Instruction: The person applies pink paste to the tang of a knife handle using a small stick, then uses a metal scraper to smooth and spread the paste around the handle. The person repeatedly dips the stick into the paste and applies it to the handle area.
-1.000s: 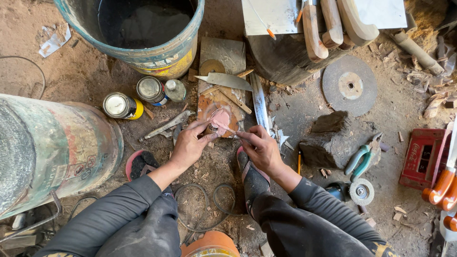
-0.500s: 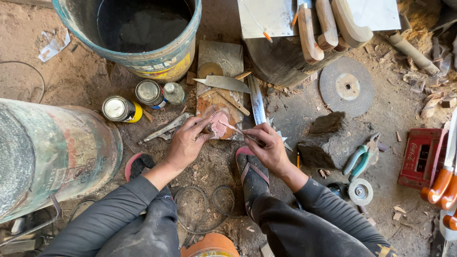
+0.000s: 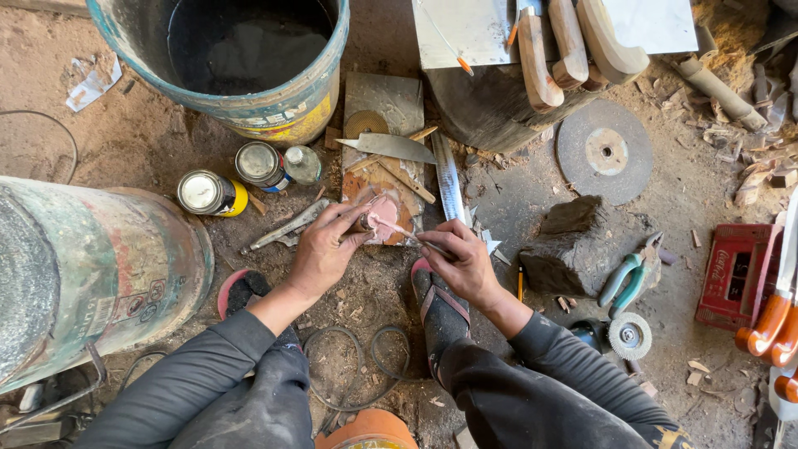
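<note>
Drum: a large weathered drum point(image 3: 75, 283) is lying on its side at the far left; a length of wire is curling over the dirt above it.
Bucket: a blue bucket point(image 3: 241, 91) is standing at the top left, dark inside.
Tins: a yellow tin point(image 3: 209, 193), a second tin point(image 3: 259, 165) and a small clear jar point(image 3: 302, 164) are sitting close together just below the bucket.
Left hand: the left hand point(image 3: 322, 249) is reaching forward from a dark sleeve, palm down, wrist straight; its fingertips are pinching the edge of a pink blob of paste point(image 3: 382, 214).
Paste: the pink blob is lying on a stained wooden board point(image 3: 384, 150) on the ground, between the two hands; a bare knife blade point(image 3: 391, 148) is resting across the board above it.
Right hand: the right hand point(image 3: 465, 264) is curling in from the right, fingers closed around a thin stick point(image 3: 411, 236); the stick's tip is touching the paste.
Further right: a dark wood block point(image 3: 561, 245) is sitting near a grey grinding disc point(image 3: 604, 151); green-handled pliers point(image 3: 628, 278) are lying beside a red crate point(image 3: 738, 278).
Top: wooden-handled knives point(image 3: 573, 46) are lying on a metal sheet.
</note>
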